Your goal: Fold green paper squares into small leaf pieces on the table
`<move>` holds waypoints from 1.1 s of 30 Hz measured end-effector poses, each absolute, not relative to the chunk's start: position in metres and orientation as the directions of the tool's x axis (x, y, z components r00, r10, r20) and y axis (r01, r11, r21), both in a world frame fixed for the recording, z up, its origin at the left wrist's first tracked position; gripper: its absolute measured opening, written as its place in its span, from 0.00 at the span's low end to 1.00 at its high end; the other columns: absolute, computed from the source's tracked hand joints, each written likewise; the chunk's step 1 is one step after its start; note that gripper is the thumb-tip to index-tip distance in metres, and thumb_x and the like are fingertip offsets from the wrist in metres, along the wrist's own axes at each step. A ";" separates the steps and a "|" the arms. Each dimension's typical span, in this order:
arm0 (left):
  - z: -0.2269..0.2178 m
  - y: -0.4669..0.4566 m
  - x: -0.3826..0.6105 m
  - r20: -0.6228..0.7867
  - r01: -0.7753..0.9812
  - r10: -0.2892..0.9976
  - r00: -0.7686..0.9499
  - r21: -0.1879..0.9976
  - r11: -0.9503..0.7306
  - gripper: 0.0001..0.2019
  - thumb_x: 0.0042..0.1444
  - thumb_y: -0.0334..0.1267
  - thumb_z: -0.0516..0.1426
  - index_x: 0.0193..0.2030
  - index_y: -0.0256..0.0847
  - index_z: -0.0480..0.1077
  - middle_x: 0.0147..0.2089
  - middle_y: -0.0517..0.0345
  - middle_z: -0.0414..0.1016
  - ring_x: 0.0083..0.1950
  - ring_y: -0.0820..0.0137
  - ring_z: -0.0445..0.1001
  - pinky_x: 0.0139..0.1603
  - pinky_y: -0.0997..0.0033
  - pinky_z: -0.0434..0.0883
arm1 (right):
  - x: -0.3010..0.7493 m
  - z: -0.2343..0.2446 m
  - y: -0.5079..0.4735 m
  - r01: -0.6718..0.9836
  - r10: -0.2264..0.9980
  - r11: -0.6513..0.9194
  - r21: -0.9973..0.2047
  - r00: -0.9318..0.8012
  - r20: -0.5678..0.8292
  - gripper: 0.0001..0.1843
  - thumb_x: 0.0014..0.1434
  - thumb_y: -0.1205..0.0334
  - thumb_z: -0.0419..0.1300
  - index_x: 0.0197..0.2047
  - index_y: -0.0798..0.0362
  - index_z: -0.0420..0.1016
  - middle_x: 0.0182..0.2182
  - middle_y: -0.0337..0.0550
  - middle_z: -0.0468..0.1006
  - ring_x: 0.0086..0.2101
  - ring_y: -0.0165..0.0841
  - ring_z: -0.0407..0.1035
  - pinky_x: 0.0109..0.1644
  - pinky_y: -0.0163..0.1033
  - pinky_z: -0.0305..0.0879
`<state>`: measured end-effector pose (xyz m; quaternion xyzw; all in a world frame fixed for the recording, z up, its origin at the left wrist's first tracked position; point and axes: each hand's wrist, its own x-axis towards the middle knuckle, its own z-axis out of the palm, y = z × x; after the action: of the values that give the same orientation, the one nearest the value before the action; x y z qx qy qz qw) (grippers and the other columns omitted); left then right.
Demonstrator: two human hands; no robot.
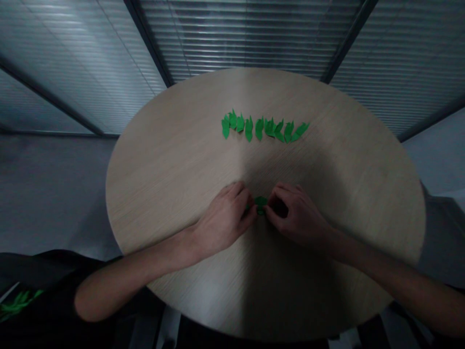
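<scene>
Low over the middle of the table, a small green leaf-shaped piece point(260, 201) spans the gap between my hands. The fingers of my left hand point(232, 211) pinch its left end. On its right end, my right hand point(296, 211) closes thumb and forefinger. Part of the piece is hidden behind the fingertips. Beyond the hands, a row of several green leaf-shaped pieces point(259, 129) lies on the tabletop, some overlapping. Whether they are paper or another thin material I cannot tell.
The round wooden table point(163, 160) carries my forearms and a dark shadow on its right half. Behind its far edge stand glass panels with blinds point(247, 39). Grey floor point(47, 194) shows on the left.
</scene>
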<state>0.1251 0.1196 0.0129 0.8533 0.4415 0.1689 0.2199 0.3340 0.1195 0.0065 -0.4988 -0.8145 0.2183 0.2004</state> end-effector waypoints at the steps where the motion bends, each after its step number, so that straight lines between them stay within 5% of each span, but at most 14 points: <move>1: 0.013 0.120 0.125 0.093 0.680 0.830 0.550 0.528 -0.510 0.06 0.68 0.33 0.55 0.38 0.37 0.69 0.39 0.53 0.68 0.38 0.66 0.67 0.38 0.63 0.68 | 0.334 0.007 0.119 0.725 0.900 0.406 -0.556 -0.422 0.107 0.08 0.61 0.67 0.62 0.33 0.51 0.65 0.33 0.41 0.73 0.36 0.36 0.68 0.46 0.44 0.58; 33: 0.010 0.124 0.118 0.118 0.685 0.868 0.483 0.566 -0.458 0.05 0.67 0.37 0.59 0.43 0.41 0.66 0.42 0.56 0.69 0.35 0.69 0.70 0.34 0.67 0.68 | 0.332 0.007 0.120 0.716 0.897 0.406 -0.567 -0.430 0.100 0.11 0.60 0.70 0.60 0.31 0.50 0.62 0.32 0.39 0.72 0.35 0.35 0.65 0.46 0.43 0.56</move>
<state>0.1185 0.1236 0.0095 0.8302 0.4675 0.1999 0.2284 0.3322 0.1204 0.0074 -0.4953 -0.8144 0.2271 0.1994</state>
